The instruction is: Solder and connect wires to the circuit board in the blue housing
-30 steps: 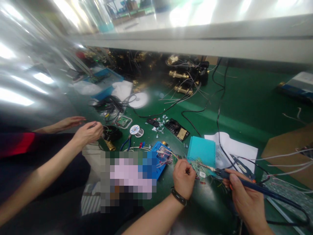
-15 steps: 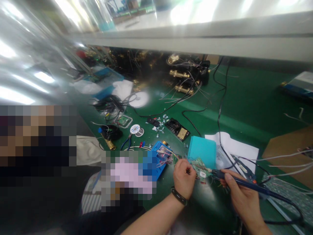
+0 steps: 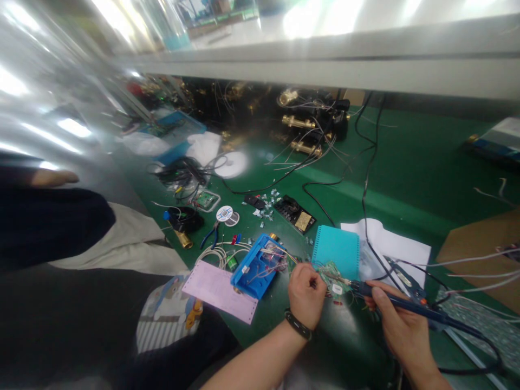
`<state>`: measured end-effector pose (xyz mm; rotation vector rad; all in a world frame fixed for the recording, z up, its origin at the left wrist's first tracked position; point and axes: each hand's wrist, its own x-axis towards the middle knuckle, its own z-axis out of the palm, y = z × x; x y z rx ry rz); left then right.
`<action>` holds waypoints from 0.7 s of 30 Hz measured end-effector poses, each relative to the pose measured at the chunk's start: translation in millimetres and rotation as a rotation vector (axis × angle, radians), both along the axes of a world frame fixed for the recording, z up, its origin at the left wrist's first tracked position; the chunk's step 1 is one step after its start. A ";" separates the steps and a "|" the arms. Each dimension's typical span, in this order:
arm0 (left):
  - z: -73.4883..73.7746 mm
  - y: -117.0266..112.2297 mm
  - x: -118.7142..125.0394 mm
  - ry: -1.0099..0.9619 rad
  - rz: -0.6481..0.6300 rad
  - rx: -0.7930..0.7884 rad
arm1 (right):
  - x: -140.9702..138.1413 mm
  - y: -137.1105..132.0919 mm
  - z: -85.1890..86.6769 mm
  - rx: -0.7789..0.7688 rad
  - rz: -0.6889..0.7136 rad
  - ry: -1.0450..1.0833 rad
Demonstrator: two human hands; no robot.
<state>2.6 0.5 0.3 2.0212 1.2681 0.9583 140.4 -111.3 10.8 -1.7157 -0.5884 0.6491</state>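
- Head view, nearest first: right hand (image 3: 406, 325) is at the lower right of the tabletop, and its fingers (image 3: 379, 297) are closed around the handle of a soldering iron (image 3: 410, 307).
- Iron tip reaches over a small circuit board (image 3: 332, 280), which lies on the lower edge of a teal notebook (image 3: 337, 260).
- Left hand (image 3: 306, 295) is just beside the board, with a wristband (image 3: 298, 325) on its wrist. Its fingers are curled in, but I cannot tell if they hold something small.
- Blue tray (image 3: 258, 266) with thin wires sits left of this hand, and pink paper (image 3: 219, 291) lies at the tabletop's near edge.
- White paper (image 3: 390, 244) and a wire stripper (image 3: 406, 281) are right of the notebook.
- Further left are blue pliers (image 3: 209, 237), a solder spool (image 3: 225, 214) and a brass fitting (image 3: 184, 241).
- Co-worker's hand (image 3: 52, 177) is at the left edge, away from the tabletop.
- Brass valves (image 3: 298, 122) with many wires lie at the far side.
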 end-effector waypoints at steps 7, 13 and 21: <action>1.7 0.5 1.0 0.005 0.002 -0.008 | -1.6 -0.2 -0.2 0.018 0.002 0.017; 0.5 -0.5 0.4 0.000 0.000 -0.010 | 0.8 -3.5 -1.3 -0.015 -0.018 0.029; 0.8 -0.2 1.0 -0.002 0.012 -0.004 | 0.4 -6.0 -4.0 0.049 -0.130 0.097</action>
